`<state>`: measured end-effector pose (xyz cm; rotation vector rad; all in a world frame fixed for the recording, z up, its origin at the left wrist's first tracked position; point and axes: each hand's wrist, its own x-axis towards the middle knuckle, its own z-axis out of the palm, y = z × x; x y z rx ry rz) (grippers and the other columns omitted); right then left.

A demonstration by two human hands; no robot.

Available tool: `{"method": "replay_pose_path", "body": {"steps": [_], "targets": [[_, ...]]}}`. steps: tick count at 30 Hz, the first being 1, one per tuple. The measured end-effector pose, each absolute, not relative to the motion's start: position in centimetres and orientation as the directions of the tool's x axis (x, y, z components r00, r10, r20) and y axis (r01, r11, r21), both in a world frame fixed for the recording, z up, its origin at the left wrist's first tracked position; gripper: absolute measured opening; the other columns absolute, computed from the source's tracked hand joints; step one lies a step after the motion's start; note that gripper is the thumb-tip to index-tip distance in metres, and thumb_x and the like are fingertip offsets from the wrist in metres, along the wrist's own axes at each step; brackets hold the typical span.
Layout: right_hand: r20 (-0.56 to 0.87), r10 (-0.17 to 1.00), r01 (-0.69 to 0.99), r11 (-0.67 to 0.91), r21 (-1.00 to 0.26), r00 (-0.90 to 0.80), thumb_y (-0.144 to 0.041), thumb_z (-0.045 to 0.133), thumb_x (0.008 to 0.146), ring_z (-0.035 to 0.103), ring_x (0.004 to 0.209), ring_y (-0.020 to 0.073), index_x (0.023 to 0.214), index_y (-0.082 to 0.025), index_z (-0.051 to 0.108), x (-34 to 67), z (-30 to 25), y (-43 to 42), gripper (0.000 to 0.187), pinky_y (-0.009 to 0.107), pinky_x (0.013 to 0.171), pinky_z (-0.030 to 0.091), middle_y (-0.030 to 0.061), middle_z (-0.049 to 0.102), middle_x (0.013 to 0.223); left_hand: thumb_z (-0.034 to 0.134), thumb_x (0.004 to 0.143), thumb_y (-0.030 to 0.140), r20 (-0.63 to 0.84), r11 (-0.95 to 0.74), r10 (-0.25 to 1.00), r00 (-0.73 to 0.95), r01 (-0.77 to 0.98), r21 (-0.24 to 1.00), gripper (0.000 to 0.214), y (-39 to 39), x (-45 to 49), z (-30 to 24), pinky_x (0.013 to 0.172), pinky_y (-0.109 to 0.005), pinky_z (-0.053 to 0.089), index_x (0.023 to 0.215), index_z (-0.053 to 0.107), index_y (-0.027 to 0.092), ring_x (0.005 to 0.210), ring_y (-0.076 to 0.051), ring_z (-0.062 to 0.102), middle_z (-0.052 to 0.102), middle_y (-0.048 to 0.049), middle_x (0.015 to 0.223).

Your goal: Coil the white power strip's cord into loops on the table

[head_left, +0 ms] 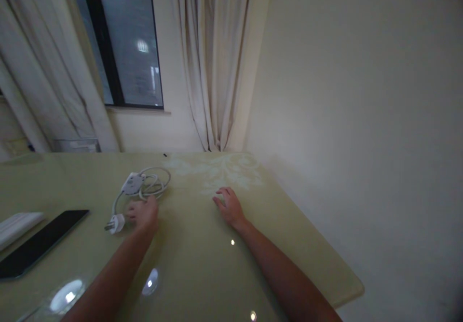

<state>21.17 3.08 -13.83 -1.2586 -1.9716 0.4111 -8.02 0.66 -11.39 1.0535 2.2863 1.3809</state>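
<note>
My left hand [143, 213] is over the table just in front of a white power strip [133, 184], its fingers bent, apart and slightly blurred. The strip's pale cable [159, 182] lies in loose loops behind that hand; whether the fingers touch it I cannot tell. To the left of the hand rests the white plug [116, 223] with its metal prongs pointing left. My right hand [230, 207] is at the middle of the table, thumb and fingers apart, with nothing between them.
A black flat slab-like object [41, 244] and a white box-like object [18, 228] lie at the left of the glossy table [195, 264]. A tiny dark item [165, 155] is near the far edge. Walls, curtains [217, 61] and a window [130, 37] stand beyond.
</note>
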Motion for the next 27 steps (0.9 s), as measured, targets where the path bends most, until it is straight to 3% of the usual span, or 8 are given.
{"method": "replay_pose_path", "body": {"steps": [2, 4, 6, 10, 14, 17, 22, 27], "targets": [[0.417, 0.881, 0.634, 0.457, -0.624, -0.224, -0.032, 0.064, 0.103, 0.063, 0.126, 0.0250, 0.120, -0.020, 0.071, 21.2, -14.0, 3.2, 0.023, 0.040, 0.114, 0.045, 0.0124, 0.067, 0.127, 0.066, 0.095, 0.030, 0.115, 0.305, 0.672, -0.732, 0.414, 0.857, 0.051, -0.7, -6.5, -12.6, 0.105, -0.060, 0.052, 0.142, 0.055, 0.012, 0.136, -0.041, 0.056, 0.058, -0.0246, 0.146], [0.415, 0.881, 0.632, 0.456, -0.626, -0.225, -0.032, 0.064, 0.102, 0.063, 0.125, 0.0251, 0.118, -0.019, 0.072, 21.2, -14.0, 3.3, 0.022, 0.040, 0.113, 0.046, 0.0125, 0.068, 0.126, 0.065, 0.089, 0.031, 0.135, 0.213, 0.752, -0.645, 0.431, 0.877, 0.046, -2.0, -5.2, -13.3, 0.100, -0.050, 0.055, 0.132, 0.060, 0.016, 0.124, -0.036, 0.065, 0.069, -0.0192, 0.130], [0.416, 0.879, 0.629, 0.462, -0.625, -0.233, -0.032, 0.063, 0.103, 0.063, 0.123, 0.0249, 0.117, -0.019, 0.072, 21.2, -14.1, 3.3, 0.021, 0.040, 0.112, 0.046, 0.0121, 0.068, 0.124, 0.062, 0.088, 0.043, 0.176, 0.069, 0.870, -0.460, 0.468, 0.881, 0.032, -3.1, -4.3, -13.4, 0.084, -0.042, 0.058, 0.111, 0.066, 0.022, 0.095, -0.031, 0.073, 0.076, -0.0092, 0.099], [0.422, 0.875, 0.617, 0.471, -0.631, -0.236, -0.032, 0.063, 0.102, 0.064, 0.120, 0.0246, 0.114, -0.021, 0.073, 21.3, -14.3, 3.3, 0.019, 0.040, 0.110, 0.047, 0.0108, 0.069, 0.120, 0.047, 0.089, 0.061, 0.208, -0.035, 0.943, -0.260, 0.544, 0.838, 0.038, -3.9, -3.3, -12.9, 0.065, -0.045, 0.052, 0.077, 0.066, 0.030, 0.062, -0.031, 0.063, 0.060, -0.0033, 0.059], [0.412, 0.883, 0.620, 0.456, -0.638, -0.226, -0.031, 0.063, 0.102, 0.065, 0.116, 0.0245, 0.109, -0.021, 0.073, 21.4, -14.4, 3.4, 0.016, 0.039, 0.108, 0.048, 0.0102, 0.070, 0.116, 0.044, 0.089, 0.053, 0.241, -0.055, 0.937, -0.254, 0.574, 0.817, 0.033, -3.6, -3.8, -12.7, 0.076, -0.049, 0.053, 0.074, 0.066, 0.034, 0.077, -0.036, 0.070, 0.072, -0.0075, 0.074], [0.405, 0.882, 0.623, 0.460, -0.633, -0.240, -0.032, 0.063, 0.103, 0.065, 0.115, 0.0242, 0.107, -0.019, 0.073, 21.2, -14.3, 3.5, 0.017, 0.038, 0.106, 0.048, 0.0104, 0.070, 0.115, 0.041, 0.093, 0.048, 0.286, -0.048, 0.910, -0.299, 0.612, 0.790, 0.032, -3.6, -5.0, -12.7, 0.084, -0.049, 0.052, 0.088, 0.068, 0.031, 0.085, -0.037, 0.072, 0.075, -0.0100, 0.082], [0.393, 0.880, 0.634, 0.469, -0.616, -0.269, -0.031, 0.062, 0.103, 0.065, 0.114, 0.0233, 0.106, -0.019, 0.073, 20.8, -14.2, 3.6, 0.016, 0.038, 0.106, 0.048, 0.0102, 0.070, 0.114, 0.035, 0.100, 0.040, 0.380, 0.044, 0.832, -0.403, 0.731, 0.681, 0.040, -2.8, -7.9, -10.8, 0.080, -0.047, 0.051, 0.117, 0.066, 0.023, 0.076, -0.034, 0.067, 0.067, -0.0101, 0.082], [0.401, 0.870, 0.637, 0.486, -0.598, -0.287, -0.029, 0.062, 0.102, 0.065, 0.112, 0.0232, 0.105, -0.020, 0.073, 21.0, -14.3, 3.7, 0.015, 0.038, 0.104, 0.048, 0.0102, 0.069, 0.112, 0.043, 0.088, 0.016, 0.570, -0.011, 0.723, -0.391, 0.818, 0.575, 0.046, 0.2, -10.6, -6.8, 0.105, -0.048, 0.049, 0.130, 0.063, 0.017, 0.122, -0.035, 0.062, 0.061, -0.0195, 0.123]]}}
